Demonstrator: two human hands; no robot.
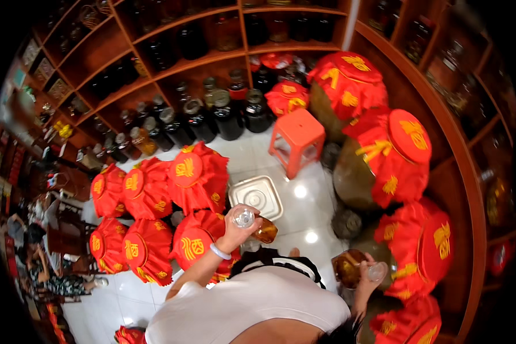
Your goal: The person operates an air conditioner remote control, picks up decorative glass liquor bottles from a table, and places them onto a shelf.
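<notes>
Probably heavy with liquid, slick and breakable, the left jar [266,231] was ahead of the white shirt [246,298] and the right jar [347,267] beside it, fingers of the left hand [235,227] and right hand [363,281] clamped near their necks, seemingly the surest hold.

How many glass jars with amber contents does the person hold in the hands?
2. One, the left jar, is in the left hand; the other, the right jar, is in the right hand. Fingers partly cover both; I see no third held.
</notes>
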